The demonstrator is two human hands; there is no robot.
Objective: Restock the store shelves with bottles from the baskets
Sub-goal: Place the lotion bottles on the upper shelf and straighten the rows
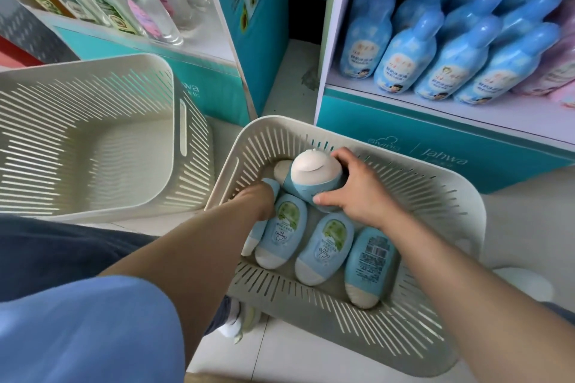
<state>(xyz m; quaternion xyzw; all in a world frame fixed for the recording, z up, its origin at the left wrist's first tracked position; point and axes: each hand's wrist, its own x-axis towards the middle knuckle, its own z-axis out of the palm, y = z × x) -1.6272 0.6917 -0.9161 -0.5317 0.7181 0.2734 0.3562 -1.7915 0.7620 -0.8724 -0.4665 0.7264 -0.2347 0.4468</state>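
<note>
Head | 2 baskets (413, 333) | 6 bottles (323, 246) in nearer | right hand (357, 193) grips 1 | left hand (258, 200) grip unclear

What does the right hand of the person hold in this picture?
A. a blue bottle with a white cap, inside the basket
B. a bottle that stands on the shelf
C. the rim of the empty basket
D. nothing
A: the right hand grips the white-capped bottle, thumb on one side and fingers on the other, above the other bottles lying in the basket.
</note>
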